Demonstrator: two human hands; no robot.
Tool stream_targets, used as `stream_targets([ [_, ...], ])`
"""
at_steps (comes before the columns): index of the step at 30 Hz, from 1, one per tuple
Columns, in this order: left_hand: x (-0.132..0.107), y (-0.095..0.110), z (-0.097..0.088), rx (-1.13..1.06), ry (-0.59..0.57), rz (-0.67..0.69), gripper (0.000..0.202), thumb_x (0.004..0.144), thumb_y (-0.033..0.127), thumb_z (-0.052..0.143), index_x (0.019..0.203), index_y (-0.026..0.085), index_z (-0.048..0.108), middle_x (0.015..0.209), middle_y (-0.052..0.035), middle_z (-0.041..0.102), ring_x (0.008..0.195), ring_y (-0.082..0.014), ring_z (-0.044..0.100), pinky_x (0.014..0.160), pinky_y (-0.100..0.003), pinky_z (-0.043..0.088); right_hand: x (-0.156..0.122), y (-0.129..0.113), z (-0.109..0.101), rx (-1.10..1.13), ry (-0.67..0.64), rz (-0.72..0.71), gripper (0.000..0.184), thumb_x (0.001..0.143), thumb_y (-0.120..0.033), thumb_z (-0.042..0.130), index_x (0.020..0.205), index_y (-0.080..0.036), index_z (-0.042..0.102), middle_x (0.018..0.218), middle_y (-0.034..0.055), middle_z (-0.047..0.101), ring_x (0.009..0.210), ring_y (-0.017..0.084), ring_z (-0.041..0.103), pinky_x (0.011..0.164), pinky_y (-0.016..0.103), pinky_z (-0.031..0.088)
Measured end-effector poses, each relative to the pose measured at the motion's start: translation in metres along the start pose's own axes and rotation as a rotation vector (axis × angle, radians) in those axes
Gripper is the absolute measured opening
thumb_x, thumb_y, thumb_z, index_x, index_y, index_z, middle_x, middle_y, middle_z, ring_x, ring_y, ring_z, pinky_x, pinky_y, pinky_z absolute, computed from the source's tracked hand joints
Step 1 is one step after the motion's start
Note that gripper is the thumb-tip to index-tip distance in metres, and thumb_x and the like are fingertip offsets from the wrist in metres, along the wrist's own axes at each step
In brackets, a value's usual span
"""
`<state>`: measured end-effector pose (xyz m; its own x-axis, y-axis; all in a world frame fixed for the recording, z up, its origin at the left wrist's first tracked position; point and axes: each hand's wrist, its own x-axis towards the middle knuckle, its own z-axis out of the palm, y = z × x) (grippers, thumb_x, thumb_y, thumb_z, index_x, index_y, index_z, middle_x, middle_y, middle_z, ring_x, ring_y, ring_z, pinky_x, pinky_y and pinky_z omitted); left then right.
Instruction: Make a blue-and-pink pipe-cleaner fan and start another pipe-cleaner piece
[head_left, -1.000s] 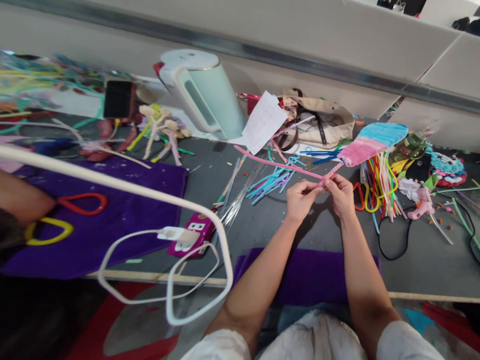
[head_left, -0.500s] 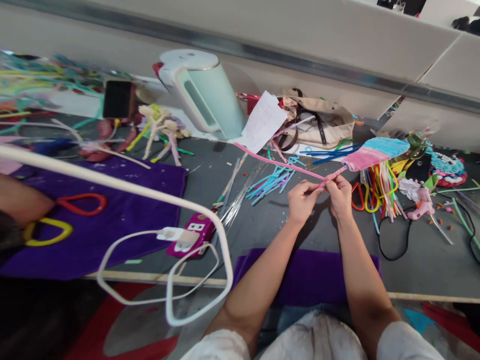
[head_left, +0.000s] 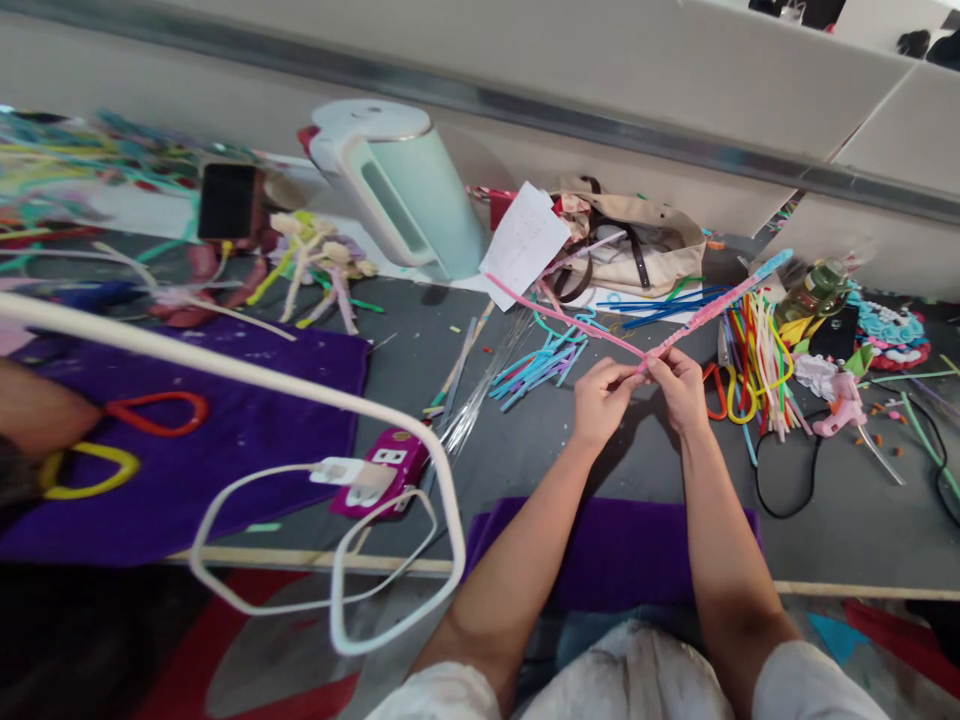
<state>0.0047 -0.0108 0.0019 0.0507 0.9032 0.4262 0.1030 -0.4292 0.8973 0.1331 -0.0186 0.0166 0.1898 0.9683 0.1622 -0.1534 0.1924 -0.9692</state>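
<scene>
Between my two hands is a piece made of fuzzy pipe cleaners. A single pink pipe cleaner (head_left: 559, 312) runs out to the upper left from my left hand (head_left: 604, 400), whose thumb and fingers pinch it near the join. My right hand (head_left: 676, 388) pinches the stem of a pink and blue pipe cleaner petal (head_left: 720, 303), which points to the upper right and is seen nearly edge-on. The fingertips of both hands almost meet, and they hide the join itself. A folded purple cloth (head_left: 626, 550) lies below my forearms.
Blue and purple pipe cleaner pieces (head_left: 544, 368) lie left of my hands. Right of them are a colourful pipe cleaner bundle (head_left: 765, 365) and a pink glue gun (head_left: 841, 405). A kettle (head_left: 442, 200), a power strip (head_left: 386, 470) and a white cable (head_left: 300, 378) are at the left.
The pink and blue petal has turned from showing its broad face to nearly edge-on. My hands stay in about the same place, still pinching.
</scene>
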Motion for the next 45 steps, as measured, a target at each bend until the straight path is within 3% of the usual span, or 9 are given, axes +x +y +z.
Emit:
stream_targets([
  [5,0.003,0.004,-0.005,-0.011,-0.046,0.001,0.024,0.084,0.041,0.068,0.078,0.02,0.077,0.062,0.0005,0.052,0.057,-0.0117,0.047,0.053,-0.025,0.034,0.0,-0.001,0.001,0.018,-0.01,-0.001,0.021,0.077,-0.038,0.071,0.078,-0.019,0.065,0.071,-0.0011,0.059,0.061,0.01,0.049,0.06,0.025,0.042],
  [10,0.003,0.006,-0.005,-0.042,-0.108,-0.023,0.024,0.087,0.037,0.064,0.077,0.019,0.076,0.064,-0.0012,0.057,0.062,-0.0138,0.051,0.06,-0.026,0.04,0.0,0.0,0.005,0.007,0.035,-0.043,0.021,0.075,-0.038,0.071,0.075,-0.019,0.061,0.068,-0.0025,0.055,0.061,0.01,0.047,0.06,0.025,0.041],
  [13,0.003,0.003,-0.005,-0.137,-0.169,-0.106,0.026,0.084,0.041,0.065,0.076,0.018,0.075,0.065,-0.0025,0.06,0.064,-0.0153,0.056,0.061,-0.027,0.045,-0.001,0.0,0.005,0.003,0.038,-0.058,0.021,0.076,-0.038,0.069,0.075,-0.02,0.058,0.068,-0.0031,0.054,0.061,0.011,0.048,0.062,0.026,0.043],
  [17,0.004,-0.001,-0.005,-0.319,-0.303,-0.314,0.033,0.079,0.047,0.068,0.078,0.015,0.073,0.064,-0.0021,0.062,0.058,-0.0143,0.057,0.061,-0.028,0.049,-0.002,-0.001,0.003,-0.062,0.018,-0.067,0.021,0.079,-0.037,0.066,0.073,-0.021,0.055,0.064,-0.0036,0.054,0.059,0.011,0.049,0.06,0.026,0.043],
  [20,0.004,-0.002,-0.003,-0.34,-0.294,-0.376,0.03,0.075,0.043,0.072,0.083,0.015,0.073,0.065,-0.0015,0.064,0.058,-0.0132,0.057,0.061,-0.027,0.049,-0.001,-0.002,0.001,-0.148,0.056,-0.106,0.022,0.08,-0.036,0.065,0.069,-0.021,0.053,0.062,-0.0044,0.051,0.058,0.011,0.046,0.058,0.025,0.039],
  [26,0.002,-0.003,0.0,-0.159,-0.137,-0.238,0.019,0.071,0.032,0.076,0.08,0.016,0.072,0.074,-0.0028,0.07,0.067,-0.0144,0.062,0.065,-0.026,0.048,-0.001,-0.002,0.001,-0.227,0.089,-0.114,0.023,0.079,-0.039,0.064,0.072,-0.02,0.055,0.065,-0.0043,0.05,0.059,0.01,0.043,0.058,0.024,0.036],
  [30,0.002,-0.003,-0.002,-0.085,-0.124,-0.166,0.01,0.077,0.027,0.069,0.079,0.017,0.072,0.076,-0.0028,0.07,0.068,-0.0143,0.061,0.065,-0.025,0.048,-0.001,-0.003,0.002,-0.174,0.042,-0.058,0.026,0.078,-0.042,0.066,0.07,-0.019,0.057,0.064,-0.0042,0.05,0.059,0.01,0.042,0.059,0.025,0.037],
  [40,0.0,-0.007,-0.003,0.124,-0.089,-0.005,0.013,0.084,0.028,0.064,0.082,0.02,0.073,0.076,-0.0039,0.068,0.072,-0.0168,0.06,0.067,-0.027,0.043,-0.002,-0.011,0.0,-0.2,0.004,0.005,0.031,0.077,-0.047,0.068,0.066,-0.018,0.061,0.06,-0.0032,0.051,0.058,0.011,0.042,0.058,0.026,0.037],
  [45,0.0,-0.004,-0.004,0.13,-0.097,-0.01,0.012,0.084,0.028,0.064,0.082,0.019,0.073,0.075,-0.0032,0.067,0.07,-0.0159,0.058,0.067,-0.027,0.042,-0.001,-0.005,-0.001,-0.162,0.032,-0.009,0.027,0.075,-0.043,0.07,0.07,-0.018,0.063,0.063,-0.0034,0.054,0.059,0.01,0.044,0.059,0.025,0.038],
])
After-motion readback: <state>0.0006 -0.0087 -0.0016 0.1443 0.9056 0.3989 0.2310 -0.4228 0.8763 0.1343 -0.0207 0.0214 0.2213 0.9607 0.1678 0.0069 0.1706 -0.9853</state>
